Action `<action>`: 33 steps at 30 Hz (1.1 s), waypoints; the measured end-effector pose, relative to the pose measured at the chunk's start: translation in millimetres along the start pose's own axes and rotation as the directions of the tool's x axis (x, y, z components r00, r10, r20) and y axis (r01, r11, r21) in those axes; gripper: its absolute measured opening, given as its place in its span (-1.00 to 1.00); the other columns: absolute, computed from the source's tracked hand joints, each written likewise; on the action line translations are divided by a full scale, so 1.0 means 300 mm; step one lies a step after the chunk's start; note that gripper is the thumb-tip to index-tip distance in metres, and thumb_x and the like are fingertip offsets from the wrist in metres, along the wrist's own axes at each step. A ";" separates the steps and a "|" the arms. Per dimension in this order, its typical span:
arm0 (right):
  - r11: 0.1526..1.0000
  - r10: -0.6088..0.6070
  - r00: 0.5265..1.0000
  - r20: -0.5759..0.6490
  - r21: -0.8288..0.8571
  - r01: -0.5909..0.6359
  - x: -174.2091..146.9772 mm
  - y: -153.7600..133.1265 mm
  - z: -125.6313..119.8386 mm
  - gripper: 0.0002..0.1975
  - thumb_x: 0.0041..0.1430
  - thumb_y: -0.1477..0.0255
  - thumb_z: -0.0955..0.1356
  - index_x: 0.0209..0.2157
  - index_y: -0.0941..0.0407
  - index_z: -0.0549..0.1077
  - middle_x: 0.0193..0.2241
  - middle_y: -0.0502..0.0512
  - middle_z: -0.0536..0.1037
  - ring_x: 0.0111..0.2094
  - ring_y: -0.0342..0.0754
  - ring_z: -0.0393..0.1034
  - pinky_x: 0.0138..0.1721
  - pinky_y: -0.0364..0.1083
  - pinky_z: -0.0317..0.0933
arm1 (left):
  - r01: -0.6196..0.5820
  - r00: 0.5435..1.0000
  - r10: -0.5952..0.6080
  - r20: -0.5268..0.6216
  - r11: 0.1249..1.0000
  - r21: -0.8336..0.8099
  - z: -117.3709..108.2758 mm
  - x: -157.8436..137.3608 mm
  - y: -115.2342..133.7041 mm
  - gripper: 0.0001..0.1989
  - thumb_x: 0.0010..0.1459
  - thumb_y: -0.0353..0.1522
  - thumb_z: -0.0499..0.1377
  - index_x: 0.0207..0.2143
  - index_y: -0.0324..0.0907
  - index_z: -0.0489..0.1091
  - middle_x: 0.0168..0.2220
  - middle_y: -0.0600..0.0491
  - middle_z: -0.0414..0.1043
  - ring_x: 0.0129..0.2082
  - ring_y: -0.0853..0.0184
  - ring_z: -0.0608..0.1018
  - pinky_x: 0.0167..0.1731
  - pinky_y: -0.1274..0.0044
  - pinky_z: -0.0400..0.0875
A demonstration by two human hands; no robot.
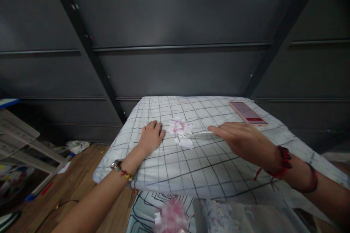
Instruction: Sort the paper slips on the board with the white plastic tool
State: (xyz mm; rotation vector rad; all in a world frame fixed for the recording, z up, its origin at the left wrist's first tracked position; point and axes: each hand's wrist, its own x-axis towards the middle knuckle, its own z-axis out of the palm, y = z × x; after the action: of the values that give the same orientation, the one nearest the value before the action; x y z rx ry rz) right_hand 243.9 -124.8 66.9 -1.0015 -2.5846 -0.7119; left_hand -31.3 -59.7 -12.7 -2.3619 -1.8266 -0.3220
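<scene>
My left hand (151,136) lies palm down with its fingers spread on a white cloth with a dark grid (207,167). Just right of its fingertips is a small heap of white and pink scraps (179,126). A flat white piece (185,142) rests at the heap's near edge. From the right reaches my right hand (237,138), its fingers closed on a thin, pale, pointed strip (202,133) that extends toward the heap. The strip's exact kind is too blurred to tell, and part of it is hidden in the fingers.
A pink phone (247,112) lies at the back right of the cloth. Below the near edge are a fluffy pink bundle (172,216) and a clear container (257,218) with white scraps. A dark panelled wall (175,69) stands behind; a pale rack (24,142) is at left.
</scene>
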 end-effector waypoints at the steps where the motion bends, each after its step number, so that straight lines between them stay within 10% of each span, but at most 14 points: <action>1: 1.000 -0.004 1.000 -0.019 -0.005 0.004 0.004 0.001 0.002 -0.63 -0.05 0.74 0.13 -0.22 0.15 0.33 -0.53 0.00 0.44 -0.50 -0.13 0.32 -0.46 -0.15 0.12 | 0.001 1.000 -0.001 0.000 1.000 0.000 -0.001 0.000 0.000 -0.68 0.24 -0.30 -0.05 -0.01 -0.26 0.24 0.04 -0.16 0.21 0.01 0.12 0.26 -0.09 0.28 0.17; 33: 0.996 -0.040 0.995 -0.092 0.081 0.048 -0.010 0.022 -0.017 -0.64 0.01 0.73 0.10 -0.25 0.16 0.36 -0.46 0.02 0.50 -0.43 -0.14 0.37 -0.37 -0.14 0.22 | 0.010 1.000 -0.009 0.013 1.000 -0.024 -0.004 -0.002 0.001 -0.68 0.25 -0.30 -0.06 -0.01 -0.26 0.22 0.05 -0.17 0.18 0.03 0.11 0.25 -0.07 0.27 0.14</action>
State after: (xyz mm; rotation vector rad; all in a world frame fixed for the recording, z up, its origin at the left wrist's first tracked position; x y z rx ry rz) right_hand 251.0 -125.1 72.0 -0.8695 -2.5431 -0.6393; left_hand -31.3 -60.7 -11.8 -2.3771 -1.8505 -0.3318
